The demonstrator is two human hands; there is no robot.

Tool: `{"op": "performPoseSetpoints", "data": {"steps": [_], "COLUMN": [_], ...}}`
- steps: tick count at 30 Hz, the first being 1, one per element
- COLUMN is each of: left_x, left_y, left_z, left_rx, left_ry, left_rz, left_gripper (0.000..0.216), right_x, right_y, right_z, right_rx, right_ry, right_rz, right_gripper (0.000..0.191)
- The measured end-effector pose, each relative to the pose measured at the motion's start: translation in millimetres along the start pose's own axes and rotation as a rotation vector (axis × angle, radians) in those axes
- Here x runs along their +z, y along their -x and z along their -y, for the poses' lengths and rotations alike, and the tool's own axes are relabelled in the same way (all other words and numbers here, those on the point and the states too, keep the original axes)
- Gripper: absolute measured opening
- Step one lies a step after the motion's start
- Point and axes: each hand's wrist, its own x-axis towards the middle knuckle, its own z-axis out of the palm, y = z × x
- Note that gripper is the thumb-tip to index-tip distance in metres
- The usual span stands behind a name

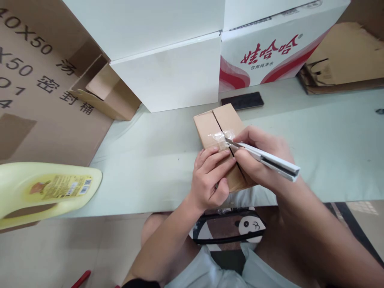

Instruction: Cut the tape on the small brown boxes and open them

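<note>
A small brown cardboard box (229, 116) lies on the pale green cloth, with a dark seam running between its two top flaps. Clear tape (218, 138) crosses the seam and is wrinkled. My left hand (208, 176) holds the box at its near left part, fingers bent over the top just below the tape. In my right hand (264, 156) is a white utility knife (277, 163), gripped between thumb and fingers. Its blade is out, and the tip meets the tape at the seam. The right hand covers the box's right side.
Behind the box lies a black phone (243, 101), close to white cartons (177, 76) and a red-lettered carton (270, 56). Large and small cardboard boxes (117, 96) stand at left. A yellow bottle (60, 188) lies at front left. An open carton (345, 60) is at back right.
</note>
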Motion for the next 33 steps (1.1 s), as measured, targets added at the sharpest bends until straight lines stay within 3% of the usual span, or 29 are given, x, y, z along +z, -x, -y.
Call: {"op": "performPoseSetpoints", "data": {"steps": [33], "left_x": [0.2], "left_y": [-0.9], "left_z": [0.1], "left_rx": [0.007], "left_ry": [0.014], "left_rz": [-0.005], "left_gripper": [0.043], "right_x": [-2.4], "right_y": [1.2], "right_z": [4.1], "right_rx": [0.006], "right_ry": [0.025], "right_rz": [0.003], "right_gripper": [0.014]}}
